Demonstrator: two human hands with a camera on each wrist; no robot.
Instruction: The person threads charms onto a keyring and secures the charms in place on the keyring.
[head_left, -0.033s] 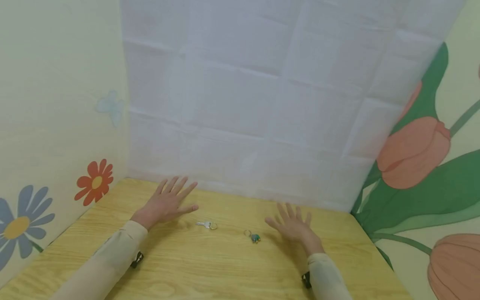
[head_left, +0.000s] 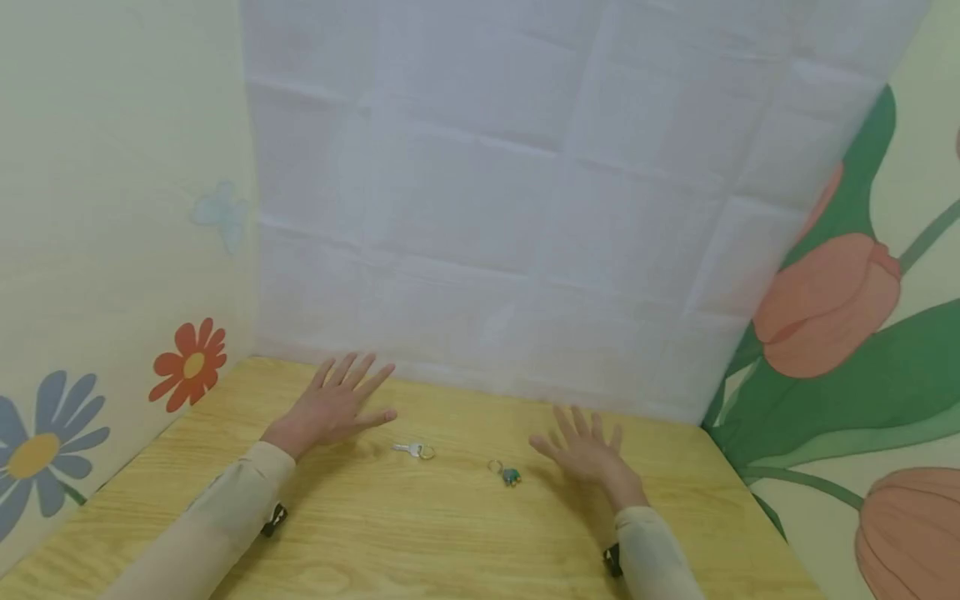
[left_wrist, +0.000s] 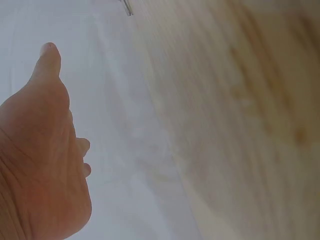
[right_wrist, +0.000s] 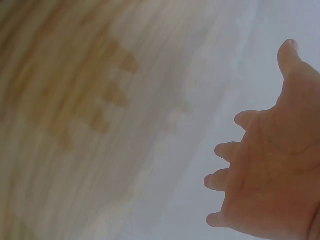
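Note:
A silver key [head_left: 408, 449] lies on the wooden table with a small metal ring [head_left: 427, 452] at its right end. To the right of it lies a second ring [head_left: 495, 467], joined to a small blue-green charm [head_left: 512, 477]. My left hand [head_left: 330, 408] is held above the table left of the key, fingers spread and thumb pointing towards the key. On the other side, my right hand [head_left: 585, 450] hovers right of the charm with its fingers spread too. Both palms, seen in the wrist views, hold nothing.
The yellow wood-grain table [head_left: 390, 533] meets a creased white cloth [head_left: 480, 250] at the back. A wall with painted flowers [head_left: 187, 365] stands at the left, and one with large tulips [head_left: 828, 304] at the right. Black wrist straps [head_left: 275, 518] show at both sleeves.

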